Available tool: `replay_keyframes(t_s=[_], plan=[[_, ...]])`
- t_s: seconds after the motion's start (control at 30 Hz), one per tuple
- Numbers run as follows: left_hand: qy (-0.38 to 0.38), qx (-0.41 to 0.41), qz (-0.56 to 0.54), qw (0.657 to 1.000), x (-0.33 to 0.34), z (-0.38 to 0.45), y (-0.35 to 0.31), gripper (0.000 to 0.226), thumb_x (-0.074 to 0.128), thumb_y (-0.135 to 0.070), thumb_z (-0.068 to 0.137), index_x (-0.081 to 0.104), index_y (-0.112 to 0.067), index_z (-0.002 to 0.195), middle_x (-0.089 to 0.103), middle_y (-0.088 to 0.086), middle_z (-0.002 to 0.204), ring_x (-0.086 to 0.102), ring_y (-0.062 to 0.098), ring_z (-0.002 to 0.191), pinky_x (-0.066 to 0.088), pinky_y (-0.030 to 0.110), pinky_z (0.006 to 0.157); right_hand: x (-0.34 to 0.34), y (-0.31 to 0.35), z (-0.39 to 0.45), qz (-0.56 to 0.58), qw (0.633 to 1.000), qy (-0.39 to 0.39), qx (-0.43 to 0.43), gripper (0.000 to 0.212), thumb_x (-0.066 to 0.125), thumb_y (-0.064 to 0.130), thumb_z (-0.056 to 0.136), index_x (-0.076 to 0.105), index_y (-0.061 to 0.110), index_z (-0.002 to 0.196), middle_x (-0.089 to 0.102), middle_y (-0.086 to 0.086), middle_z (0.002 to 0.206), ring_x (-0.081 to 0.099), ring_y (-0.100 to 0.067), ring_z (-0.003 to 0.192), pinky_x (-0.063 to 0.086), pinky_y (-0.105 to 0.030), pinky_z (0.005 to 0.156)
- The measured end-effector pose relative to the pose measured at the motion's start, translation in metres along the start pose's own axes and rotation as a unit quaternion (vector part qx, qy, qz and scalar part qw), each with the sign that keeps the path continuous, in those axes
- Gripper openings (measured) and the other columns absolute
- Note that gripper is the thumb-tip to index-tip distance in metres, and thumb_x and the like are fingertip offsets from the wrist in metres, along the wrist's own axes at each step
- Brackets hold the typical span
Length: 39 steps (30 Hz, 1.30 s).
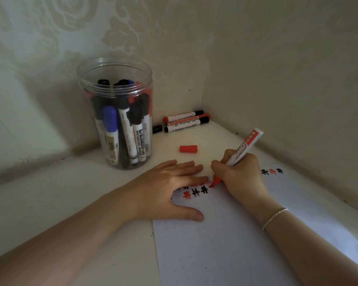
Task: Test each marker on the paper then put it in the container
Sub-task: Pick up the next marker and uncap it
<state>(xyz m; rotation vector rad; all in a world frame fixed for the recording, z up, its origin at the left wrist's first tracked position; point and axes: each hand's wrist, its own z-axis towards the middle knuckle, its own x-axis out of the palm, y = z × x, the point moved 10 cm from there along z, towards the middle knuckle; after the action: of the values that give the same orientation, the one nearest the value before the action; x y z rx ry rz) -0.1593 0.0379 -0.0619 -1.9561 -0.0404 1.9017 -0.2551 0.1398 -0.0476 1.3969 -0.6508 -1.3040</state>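
Note:
My right hand (238, 174) grips an uncapped red marker (245, 148), its red tip touching the white paper (225, 244) beside a row of red and black test marks. My left hand (170, 186) lies flat with straight fingers, pressing the paper's upper left corner. The marker's red cap (188, 149) lies on the table beyond both hands. A clear plastic container (120, 116) stands at the back left, holding several black, blue and red markers upright. Three capped markers (186, 120) lie in the far corner against the wall.
A loose black cap (157, 129) lies between the container and the three markers. Patterned walls close in the table at the back and right. More test marks (272, 171) sit at the paper's far right edge. A thin bracelet circles my right wrist.

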Motion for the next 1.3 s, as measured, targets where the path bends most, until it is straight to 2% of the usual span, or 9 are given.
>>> replay_keyframes(t_s=[0.1,0.3,0.47,0.5,0.63,0.87,1.1,1.2,1.3], plan=[[0.001,0.0,-0.007,1.0,0.0,0.0,0.0,0.079,0.047,-0.077,0.075,0.021,-0.05,0.144,0.01,-0.019,0.157,-0.003,-0.01,0.14,-0.007,0.018,0.112,0.004,0.001,-0.001,0.001,1.0,0.018,0.007,0.03,0.064,0.002,0.077,0.044,0.005,0.056,0.048,-0.014,0.052,0.04,-0.014,0.04,0.034,-0.02,0.038],[-0.002,0.003,-0.002,1.0,0.0,0.0,0.001,0.079,0.045,-0.079,0.075,0.021,-0.049,0.144,0.012,-0.019,0.157,-0.001,-0.009,0.141,-0.003,0.022,0.116,0.001,0.005,-0.003,-0.023,0.999,-0.006,-0.023,0.04,0.057,-0.001,0.08,0.029,0.014,0.056,0.03,0.0,0.052,0.03,-0.013,0.049,0.028,-0.023,0.043],[0.003,-0.001,-0.003,1.0,0.001,0.0,0.001,0.08,0.045,-0.078,0.074,0.019,-0.05,0.145,0.009,-0.021,0.156,-0.005,-0.011,0.14,-0.009,0.016,0.111,-0.001,-0.001,0.0,-0.003,1.0,-0.002,0.003,0.027,0.063,0.004,0.077,0.043,-0.008,0.063,0.05,-0.028,0.06,0.044,-0.021,0.051,0.038,-0.029,0.047],[0.002,0.0,-0.003,1.0,0.001,0.0,0.001,0.081,0.045,-0.079,0.074,0.019,-0.05,0.145,0.009,-0.02,0.156,-0.004,-0.011,0.14,-0.009,0.016,0.111,0.0,-0.001,-0.001,-0.007,1.0,0.0,0.005,0.026,0.063,0.005,0.077,0.046,-0.008,0.064,0.052,-0.029,0.062,0.046,-0.021,0.051,0.039,-0.028,0.047],[-0.001,0.002,-0.004,1.0,0.002,0.0,0.002,0.081,0.042,-0.08,0.072,0.021,-0.05,0.144,0.011,-0.02,0.156,-0.003,-0.011,0.14,-0.008,0.016,0.111,0.004,0.002,-0.002,-0.03,0.999,0.013,-0.003,0.025,0.06,0.001,0.076,0.043,0.004,0.059,0.041,-0.013,0.056,0.04,-0.02,0.052,0.033,-0.025,0.045],[-0.002,0.002,0.001,1.0,0.002,0.0,0.003,0.078,0.042,-0.078,0.076,0.02,-0.049,0.145,0.009,-0.021,0.156,-0.004,-0.01,0.14,-0.006,0.019,0.113,-0.001,-0.002,0.001,-0.006,1.0,-0.002,0.012,0.023,0.062,0.003,0.077,0.046,0.005,0.061,0.045,-0.013,0.058,0.04,-0.019,0.051,0.035,-0.028,0.048],[-0.026,0.005,0.013,1.0,0.0,0.0,0.003,0.075,0.034,-0.079,0.078,0.025,-0.047,0.144,0.014,-0.021,0.155,0.004,-0.009,0.141,0.003,0.026,0.118,0.003,-0.001,0.0,-0.031,0.999,0.01,0.002,0.037,0.058,-0.002,0.076,0.033,0.013,0.054,0.034,-0.005,0.052,0.036,-0.019,0.051,0.031,-0.024,0.045],[-0.066,0.011,0.02,0.998,-0.006,0.002,0.003,0.069,0.027,-0.078,0.081,0.036,-0.045,0.141,0.025,-0.019,0.153,0.014,-0.007,0.14,0.011,0.027,0.118,-0.007,-0.005,0.002,0.073,0.996,-0.026,0.032,0.029,0.064,0.004,0.078,0.044,0.01,0.058,0.052,-0.012,0.051,0.045,-0.016,0.044,0.037,-0.025,0.047],[-0.128,0.013,0.008,0.992,-0.016,0.003,-0.004,0.056,0.026,-0.066,0.09,0.056,-0.039,0.129,0.048,-0.013,0.142,0.036,-0.001,0.133,0.027,0.029,0.113,-0.026,-0.009,0.006,0.211,0.971,-0.1,0.05,0.032,0.072,0.016,0.081,0.047,0.013,0.062,0.063,-0.011,0.058,0.043,-0.013,0.038,0.036,-0.024,0.042]])
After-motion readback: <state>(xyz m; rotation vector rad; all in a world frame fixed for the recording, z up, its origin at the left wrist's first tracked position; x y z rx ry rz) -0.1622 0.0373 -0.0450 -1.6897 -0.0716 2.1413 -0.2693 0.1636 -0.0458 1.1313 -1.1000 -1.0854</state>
